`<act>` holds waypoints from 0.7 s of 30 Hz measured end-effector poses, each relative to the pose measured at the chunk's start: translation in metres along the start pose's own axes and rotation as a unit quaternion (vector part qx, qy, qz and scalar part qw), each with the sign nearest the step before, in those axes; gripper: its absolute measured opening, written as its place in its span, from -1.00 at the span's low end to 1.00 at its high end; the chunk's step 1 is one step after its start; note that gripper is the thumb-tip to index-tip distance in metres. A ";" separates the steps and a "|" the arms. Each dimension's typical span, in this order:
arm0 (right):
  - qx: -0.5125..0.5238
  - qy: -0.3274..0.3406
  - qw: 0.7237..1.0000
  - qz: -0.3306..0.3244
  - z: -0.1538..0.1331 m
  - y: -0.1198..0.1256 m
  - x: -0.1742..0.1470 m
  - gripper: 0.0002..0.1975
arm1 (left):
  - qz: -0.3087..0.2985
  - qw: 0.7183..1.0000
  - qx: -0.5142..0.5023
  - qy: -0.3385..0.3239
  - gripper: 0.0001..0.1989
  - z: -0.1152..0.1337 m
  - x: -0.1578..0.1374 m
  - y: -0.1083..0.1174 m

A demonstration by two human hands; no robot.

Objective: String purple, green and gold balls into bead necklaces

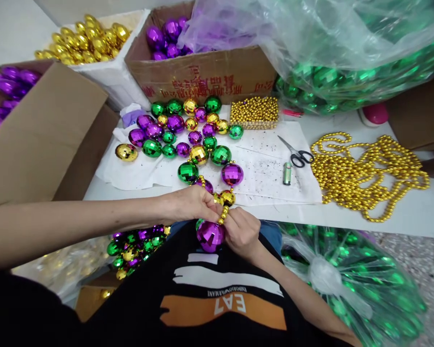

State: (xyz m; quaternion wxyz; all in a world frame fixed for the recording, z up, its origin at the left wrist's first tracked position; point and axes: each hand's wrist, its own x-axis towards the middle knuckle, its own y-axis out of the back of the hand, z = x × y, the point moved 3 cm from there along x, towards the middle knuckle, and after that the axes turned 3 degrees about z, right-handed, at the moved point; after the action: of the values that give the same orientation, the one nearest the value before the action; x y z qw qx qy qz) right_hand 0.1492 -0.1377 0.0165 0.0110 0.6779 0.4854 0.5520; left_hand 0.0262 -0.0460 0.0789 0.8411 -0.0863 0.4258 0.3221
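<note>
Both hands meet at the table's front edge, over the lap. My left hand (198,205) pinches one end of a short gold bead string (223,215). Closed around the other side of that string is my right hand (243,230). Just below the fingers hangs a large purple faceted ball (210,236). Beyond the hands a strand of shiny balls runs up the table, with a green ball (188,172), a purple ball (232,174) and a gold ball (198,154). The fingertips partly hide the joint between beads and balls.
Scissors (296,153) and a green lighter (287,173) lie on white cloth. To the right is a heap of gold bead strings (361,173); behind stands a clear box of gold beads (254,112). Cardboard boxes (202,72) and a bag of green balls (361,86) line the back.
</note>
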 end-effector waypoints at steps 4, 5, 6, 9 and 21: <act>0.024 -0.022 0.999 -0.024 0.002 -0.005 -0.005 -0.81 | 0.002 1.000 0.001 0.009 -0.88 -0.002 0.002 0.002; 0.026 -0.026 0.999 -0.034 0.002 -0.006 -0.006 -0.81 | 0.001 1.000 0.002 0.011 -0.88 -0.003 0.003 0.002; 0.025 -0.027 0.998 -0.044 0.002 -0.006 -0.006 -0.81 | -0.002 1.000 0.005 0.016 -0.88 -0.003 0.004 0.003; 0.019 -0.016 0.998 -0.060 0.003 -0.006 -0.004 -0.83 | -0.028 0.997 0.025 0.063 -0.81 -0.007 0.007 0.007; 0.103 -0.108 0.969 -0.198 0.010 0.002 0.009 -0.72 | -0.114 0.984 -0.019 0.139 -0.67 -0.023 0.011 0.007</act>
State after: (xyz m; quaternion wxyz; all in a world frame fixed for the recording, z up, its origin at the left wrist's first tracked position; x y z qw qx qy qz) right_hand 0.1577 -0.1278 0.0200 0.1024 0.6212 0.6603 0.4095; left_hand 0.0118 -0.0447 0.0571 0.8034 -0.1939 0.5194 0.2172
